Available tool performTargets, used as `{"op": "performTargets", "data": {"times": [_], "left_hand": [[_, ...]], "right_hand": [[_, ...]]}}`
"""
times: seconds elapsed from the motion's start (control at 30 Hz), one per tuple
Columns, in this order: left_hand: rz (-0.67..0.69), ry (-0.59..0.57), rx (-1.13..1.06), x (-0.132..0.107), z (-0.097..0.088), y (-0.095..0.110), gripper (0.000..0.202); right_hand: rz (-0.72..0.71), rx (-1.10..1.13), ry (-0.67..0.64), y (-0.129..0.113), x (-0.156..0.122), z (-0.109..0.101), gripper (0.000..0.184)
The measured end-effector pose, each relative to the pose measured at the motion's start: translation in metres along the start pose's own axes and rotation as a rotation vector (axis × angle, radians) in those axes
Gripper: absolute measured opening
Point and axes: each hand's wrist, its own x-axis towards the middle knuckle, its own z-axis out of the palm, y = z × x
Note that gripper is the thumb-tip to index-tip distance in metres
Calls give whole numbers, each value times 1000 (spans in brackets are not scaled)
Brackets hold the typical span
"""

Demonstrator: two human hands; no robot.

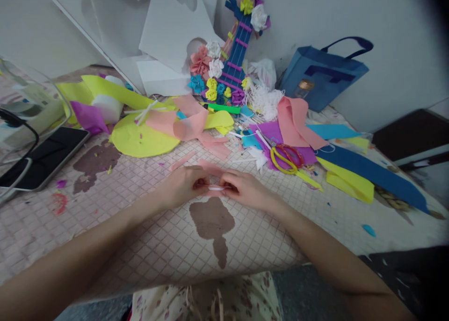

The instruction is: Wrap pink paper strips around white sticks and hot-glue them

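My left hand (pixel 184 185) and my right hand (pixel 245 189) meet at the middle of the checked table cover (pixel 147 227). Both pinch a small pink strip of felt (pixel 210 169) and a thin white tie (pixel 215 188) stretched between the fingertips. The fingers of both hands are curled shut on this piece. Just behind it a loose pink felt strip (pixel 182 161) lies flat. Scissors with red and yellow handles (pixel 286 157) rest a little beyond my right hand.
Felt sheets lie around: a yellow disc (pixel 140 138), pink bands (pixel 294 120), a blue strip (pixel 372 173), yellow pieces (pixel 351 183). A felt guitar with flowers (pixel 231 54) leans on the wall. A blue bag (pixel 319 75) stands right. A phone (pixel 42 159) lies left.
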Motion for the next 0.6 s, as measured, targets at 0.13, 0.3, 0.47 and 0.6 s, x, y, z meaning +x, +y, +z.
{"op": "performTargets", "data": {"times": [0.13,0.3,0.47,0.6], "left_hand": [[34,58,31,0,3,-2,13],[12,110,7,0,7,-5,10],[-13,127,-12,1,8,-5,12],[-41,129,-8,2,8,-4,8]], "right_hand": [[-5,16,33,2,0,0,9],[7,21,69,3,1,1,14],[-42,52,179,-4,-2,-4,11],[-60,10,-5,-7,-3,-5,15]]}}
